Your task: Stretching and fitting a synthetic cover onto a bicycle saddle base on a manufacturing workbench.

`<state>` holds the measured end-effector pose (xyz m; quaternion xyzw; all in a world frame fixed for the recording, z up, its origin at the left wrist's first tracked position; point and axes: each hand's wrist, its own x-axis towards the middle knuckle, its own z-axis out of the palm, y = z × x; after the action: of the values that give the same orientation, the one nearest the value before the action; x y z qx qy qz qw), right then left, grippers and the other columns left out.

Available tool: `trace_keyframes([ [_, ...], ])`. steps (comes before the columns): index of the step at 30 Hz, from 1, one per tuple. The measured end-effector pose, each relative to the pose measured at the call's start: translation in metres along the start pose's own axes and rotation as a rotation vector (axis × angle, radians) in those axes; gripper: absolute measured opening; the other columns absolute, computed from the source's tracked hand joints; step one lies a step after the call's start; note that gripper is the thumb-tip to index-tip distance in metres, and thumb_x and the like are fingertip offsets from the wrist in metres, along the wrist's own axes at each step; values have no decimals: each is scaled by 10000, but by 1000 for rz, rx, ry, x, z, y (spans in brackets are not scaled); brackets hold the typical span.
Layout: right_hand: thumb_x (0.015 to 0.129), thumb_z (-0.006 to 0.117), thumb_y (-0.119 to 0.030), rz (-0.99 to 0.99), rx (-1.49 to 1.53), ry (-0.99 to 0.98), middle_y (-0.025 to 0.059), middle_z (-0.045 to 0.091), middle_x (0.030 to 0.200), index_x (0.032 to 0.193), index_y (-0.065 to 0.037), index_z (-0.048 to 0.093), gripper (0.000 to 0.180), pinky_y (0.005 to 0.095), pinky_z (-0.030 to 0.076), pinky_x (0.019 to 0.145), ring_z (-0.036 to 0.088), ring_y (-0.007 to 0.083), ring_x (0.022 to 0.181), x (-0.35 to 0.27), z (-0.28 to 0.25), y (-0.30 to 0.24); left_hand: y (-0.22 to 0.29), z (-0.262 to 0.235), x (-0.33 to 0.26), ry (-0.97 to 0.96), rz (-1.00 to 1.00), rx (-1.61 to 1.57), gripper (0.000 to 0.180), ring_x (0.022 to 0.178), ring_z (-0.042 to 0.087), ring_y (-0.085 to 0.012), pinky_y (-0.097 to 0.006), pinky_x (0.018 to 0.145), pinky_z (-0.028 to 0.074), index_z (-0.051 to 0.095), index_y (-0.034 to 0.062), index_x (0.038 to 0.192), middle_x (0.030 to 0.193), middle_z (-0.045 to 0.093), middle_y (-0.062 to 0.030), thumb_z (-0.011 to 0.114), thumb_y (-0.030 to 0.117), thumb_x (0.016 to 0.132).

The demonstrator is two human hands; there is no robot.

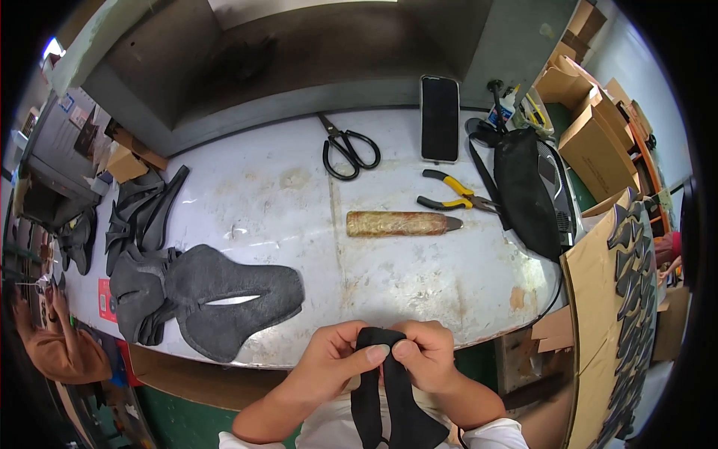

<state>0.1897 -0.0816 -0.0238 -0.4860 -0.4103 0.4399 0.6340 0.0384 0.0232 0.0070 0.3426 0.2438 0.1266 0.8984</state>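
Just off the table's front edge, a black shoe-upper piece (pixel 407 411) hangs down in two strips from my hands. My left hand (pixel 336 355) pinches its folded top edge, thumb in front. Close beside it, my right hand (pixel 428 358) grips the same edge, thumb pressed on the material. On the table to the left lie black cut shoe-upper pieces (pixel 258 288), stacked and overlapping, one with a slit. A tape-wrapped knife (pixel 396 224) rests flat beyond my hands, its dark tip toward the right.
Black-handled scissors (pixel 348 153), a phone (pixel 440 120) and yellow-black pliers (pixel 458 196) lie on the table (pixel 277 194). A black cloth-covered object (pixel 523 191) stands at right. Cardboard (pixel 591 299) holding rows of dark pieces leans beyond it. Another person (pixel 67 348) is at far left.
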Motion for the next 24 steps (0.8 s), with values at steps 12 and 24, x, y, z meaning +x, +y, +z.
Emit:
trace_keyframes([
  [12, 1009, 494, -220, -28, -148, 413, 35, 540, 650, 941, 19, 554, 255, 241, 401, 531, 468, 84, 572, -25, -55, 10, 187, 24, 74, 179, 1449, 1164, 220, 903, 641, -143, -269, 812, 495, 624, -28, 1009, 1013, 689, -117, 730, 0, 819],
  [24, 931, 642, -154, -86, -262, 445, 43, 536, 595, 796, 28, 605, 230, 271, 391, 464, 487, 124, 495, -18, -49, 0, 264, -110, 223, 589, 1044, 1589, 365, 1246, 513, -365, -442, 1049, 386, 596, 16, 1231, 1243, 594, -222, 593, 165, 898],
])
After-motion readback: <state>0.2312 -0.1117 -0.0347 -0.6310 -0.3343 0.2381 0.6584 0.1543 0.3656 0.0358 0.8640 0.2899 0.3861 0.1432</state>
